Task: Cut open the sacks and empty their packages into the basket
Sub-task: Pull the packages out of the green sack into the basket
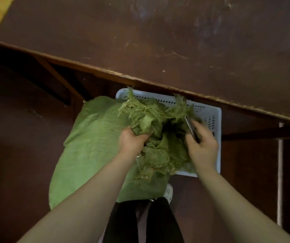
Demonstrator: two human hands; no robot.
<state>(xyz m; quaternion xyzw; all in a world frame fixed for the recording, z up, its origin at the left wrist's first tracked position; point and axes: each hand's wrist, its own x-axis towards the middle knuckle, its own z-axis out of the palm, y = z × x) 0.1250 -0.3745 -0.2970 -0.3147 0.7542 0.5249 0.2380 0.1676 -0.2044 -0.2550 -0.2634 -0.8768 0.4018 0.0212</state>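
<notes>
Sack (95, 137) frayed mouth covering basket (209, 113), table (158, 41) edge overhanging

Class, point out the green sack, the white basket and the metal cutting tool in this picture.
green sack (91, 146): head view, smooth woven side left of its torn mouth.
white basket (151, 96): head view, far rim.
metal cutting tool (189, 123): head view, bare metal shaft.

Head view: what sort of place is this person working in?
Probably a plain workroom or storeroom, though little of it shows. A scratched wooden table, a green woven sack on the floor and a white plastic basket at the table's edge suggest goods handling.
</notes>
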